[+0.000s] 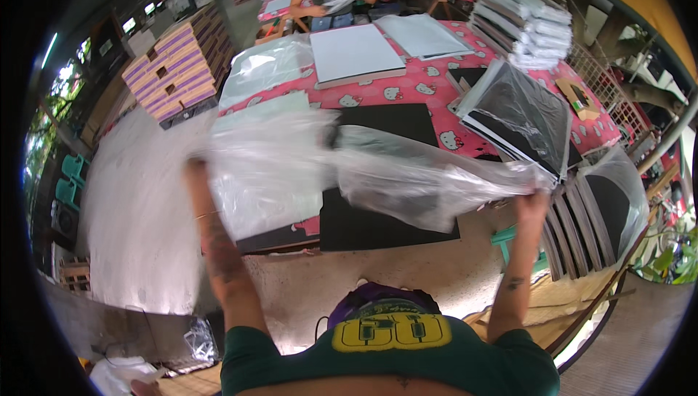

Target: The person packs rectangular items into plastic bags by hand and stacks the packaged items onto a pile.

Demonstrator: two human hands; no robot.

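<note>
Stacked boxes (pixel 174 69): at far left on the floor, purple-banded, in level layers, probably so the pile stands steady beside the table (pixel 443 90).
Left grip (pixel 196 163): at the left end of the clear plastic film (pixel 403 178), too blurred to tell how the fingers close.
Loose film pile (pixel 265 203): on the table's near left part, beneath the raised film, perhaps kept there for easy reach.
Clear plastic film: in the air between the 2 hands, above the table's near edge; apparently 1 piece, though blur hides its middle.
Reason for the spread: the hands are far apart at its ends, which likely keeps it stretched and off the surface.
Long axis: across the person's front, left to right, the right end a little nearer the body; loose folds sag toward the near edge.
Black board (pixel 352 229): flat under the film, its long side running away from the person.
Right grip (pixel 535 198): fingers narrow, pinching the film's right end.
Bagged boards (pixel 527 109): on the table's right, askew, pointing diagonally.
Upright boards (pixel 574 232): at far right, leaning side by side, likely to save room.
</note>
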